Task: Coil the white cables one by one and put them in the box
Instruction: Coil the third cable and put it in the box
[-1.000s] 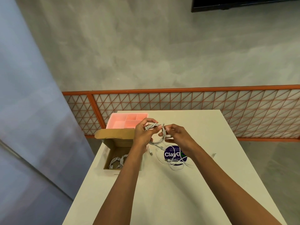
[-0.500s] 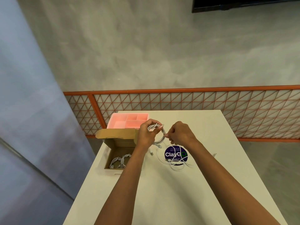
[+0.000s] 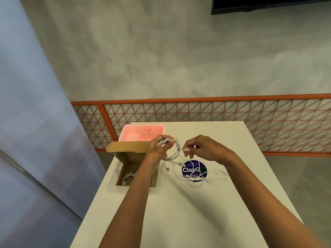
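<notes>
Above the desk (image 3: 179, 212), the left hand (image 3: 157, 149) grips a nearly wound white cable (image 3: 176, 152) while the right hand (image 3: 206, 149) pinches its strand between fingers (image 3: 186, 150); one coil (image 3: 128, 178) lies in the box (image 3: 130, 155), loose cables (image 3: 198, 180) wait.

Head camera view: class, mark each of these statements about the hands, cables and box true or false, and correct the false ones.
1. The left hand grips a coiled white cable. True.
2. The cardboard box holds no cable. False: a coiled cable lies in it.
3. Loose cables lie across the purple sticker. True.
4. The right hand lies flat on the table. False: it is raised, pinching the coiled white cable.
5. The pink tray stands beyond the cardboard box. True.
</notes>
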`<action>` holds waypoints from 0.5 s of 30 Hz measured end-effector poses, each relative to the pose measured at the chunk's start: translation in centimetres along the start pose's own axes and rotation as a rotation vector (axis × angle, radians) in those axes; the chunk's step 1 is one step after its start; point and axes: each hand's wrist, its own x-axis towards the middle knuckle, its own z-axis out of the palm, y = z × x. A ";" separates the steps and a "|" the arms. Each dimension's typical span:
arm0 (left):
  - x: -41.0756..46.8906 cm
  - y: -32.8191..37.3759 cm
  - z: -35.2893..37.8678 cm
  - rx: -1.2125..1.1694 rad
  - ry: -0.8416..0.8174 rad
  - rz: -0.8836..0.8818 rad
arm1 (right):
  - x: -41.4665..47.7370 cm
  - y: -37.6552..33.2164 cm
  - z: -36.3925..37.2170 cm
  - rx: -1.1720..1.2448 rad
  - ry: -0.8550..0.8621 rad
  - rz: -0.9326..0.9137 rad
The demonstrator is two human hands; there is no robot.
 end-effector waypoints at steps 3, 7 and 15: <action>-0.5 0.3 0.3 -0.012 -0.004 -0.005 | -0.2 0.8 -0.3 -0.002 0.024 -0.004; -0.6 0.7 1.0 0.012 0.032 0.013 | 0.1 1.7 -0.3 0.007 0.159 0.040; -0.5 1.8 1.3 -0.160 -0.061 -0.115 | 0.4 3.5 0.0 0.271 0.269 0.009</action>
